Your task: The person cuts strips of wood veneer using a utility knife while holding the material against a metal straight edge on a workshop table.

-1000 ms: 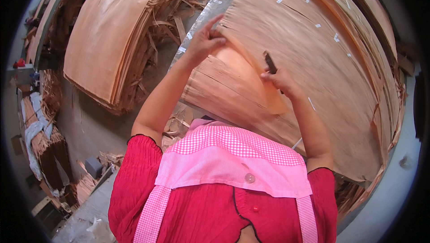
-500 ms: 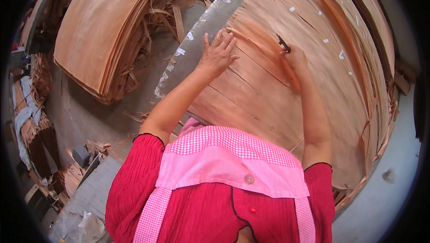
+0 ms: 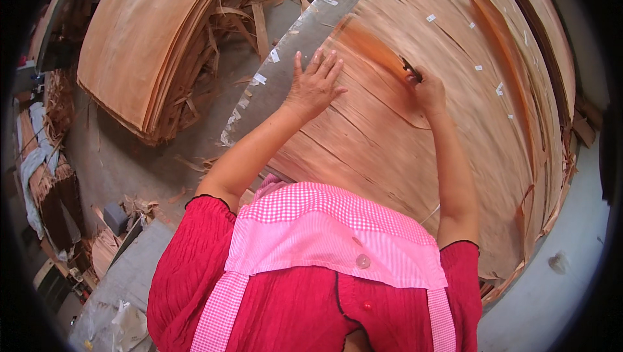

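Observation:
Beneath both hands lies a broad stack of thin wood veneer sheets (image 3: 354, 147), reddish-brown, with splits along the grain. My left hand (image 3: 313, 86) lies with fingers spread near the veneer's left edge, beside a grey metal strip (image 3: 266, 76). Over the middle of the sheet, my right hand (image 3: 429, 92) is closed around a small dark metal hand tool (image 3: 408, 66); its exact kind I cannot make out. Between the hands runs a darker orange strip of veneer (image 3: 373, 45), ending under the right hand.
Small white tape pieces (image 3: 431, 18) dot the veneer, and more cling to the grey strip. Another tall veneer stack (image 3: 139, 40) stands at the far left, with torn scraps (image 3: 224, 34) along its side. A grey board (image 3: 139, 264) is at the lower left.
The lifted orange piece between my hands now appears flatter and wider. My right hand has shifted slightly down with the tool, while my left hand stays almost in place.

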Motion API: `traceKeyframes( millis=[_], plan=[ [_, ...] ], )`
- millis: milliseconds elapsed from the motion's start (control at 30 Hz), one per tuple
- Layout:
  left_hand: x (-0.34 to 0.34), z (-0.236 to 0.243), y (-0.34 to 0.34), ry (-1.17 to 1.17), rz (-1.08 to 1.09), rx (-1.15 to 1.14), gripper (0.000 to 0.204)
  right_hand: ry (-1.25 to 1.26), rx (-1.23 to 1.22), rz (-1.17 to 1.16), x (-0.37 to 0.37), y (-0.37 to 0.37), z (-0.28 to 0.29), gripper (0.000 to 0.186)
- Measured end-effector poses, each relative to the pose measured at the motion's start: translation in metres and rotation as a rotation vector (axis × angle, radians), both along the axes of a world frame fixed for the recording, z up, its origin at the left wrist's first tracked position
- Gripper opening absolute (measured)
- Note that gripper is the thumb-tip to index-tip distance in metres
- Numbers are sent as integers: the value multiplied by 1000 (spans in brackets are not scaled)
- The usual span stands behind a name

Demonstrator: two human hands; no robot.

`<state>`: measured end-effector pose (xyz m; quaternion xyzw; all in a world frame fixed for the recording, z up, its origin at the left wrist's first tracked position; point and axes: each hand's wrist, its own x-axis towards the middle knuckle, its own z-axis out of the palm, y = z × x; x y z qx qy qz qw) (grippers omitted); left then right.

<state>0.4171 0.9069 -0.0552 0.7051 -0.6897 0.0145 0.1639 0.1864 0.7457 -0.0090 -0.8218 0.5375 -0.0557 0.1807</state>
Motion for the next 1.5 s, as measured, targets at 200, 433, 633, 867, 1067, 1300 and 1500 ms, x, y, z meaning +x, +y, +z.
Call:
traceKeyframes(
  millis=[200,433,633,867,1067,1300,1500],
  plan=[
    [0,-1,2,8,-6,12,56,22,-348,-79,20,15,19,22],
    [2,3,0,59,-48,-29,52,-439,637,192,87,44,-29,14],
    [18,-5,3,212,94,-169,49,-309,505,207,97,37,-35,23],
    [13,-6,1,71,90,-162,47,-227,-1,488,139,43,-17,23],
    [14,-9,-1,94,97,-141,43,-123,-131,503,123,52,-22,23],
    [31,-12,-37,539,15,-268,26,19,-21,433,102,52,-17,27],
    [21,-12,-31,244,-75,-286,24,-134,113,466,37,43,9,31]
  ],
)
